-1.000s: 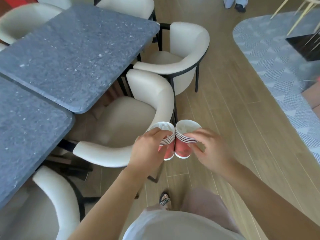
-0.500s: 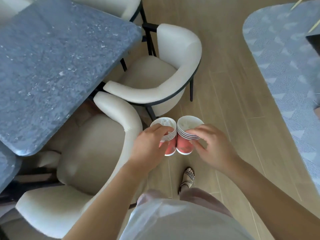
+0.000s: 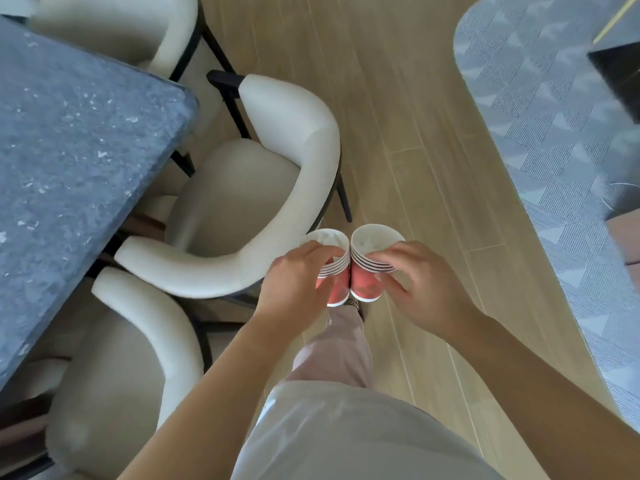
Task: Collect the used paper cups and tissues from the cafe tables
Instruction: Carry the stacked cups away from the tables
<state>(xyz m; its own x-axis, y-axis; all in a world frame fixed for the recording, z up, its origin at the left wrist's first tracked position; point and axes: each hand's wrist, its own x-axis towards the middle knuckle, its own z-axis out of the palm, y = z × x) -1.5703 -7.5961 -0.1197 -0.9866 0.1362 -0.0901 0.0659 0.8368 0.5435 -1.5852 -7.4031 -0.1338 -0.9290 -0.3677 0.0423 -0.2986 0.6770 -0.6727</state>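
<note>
Red-and-white paper cups, nested in two stacks, held side by side and touching above the wood floor of the aisle. Left hand curls its fingers round the left stack. Right hand grips the right stack just under the rims. Grey stone table and cream chairs stand to the left. I see no tissues in either hand. Looks like the carrying stage. The next move probably calls for nesting one stack into the other, which would free a hand.

Your paper cups look matt and smooth; the table looks like speckled polished stone, the chairs like matt cloth, the floor smooth wood.
</note>
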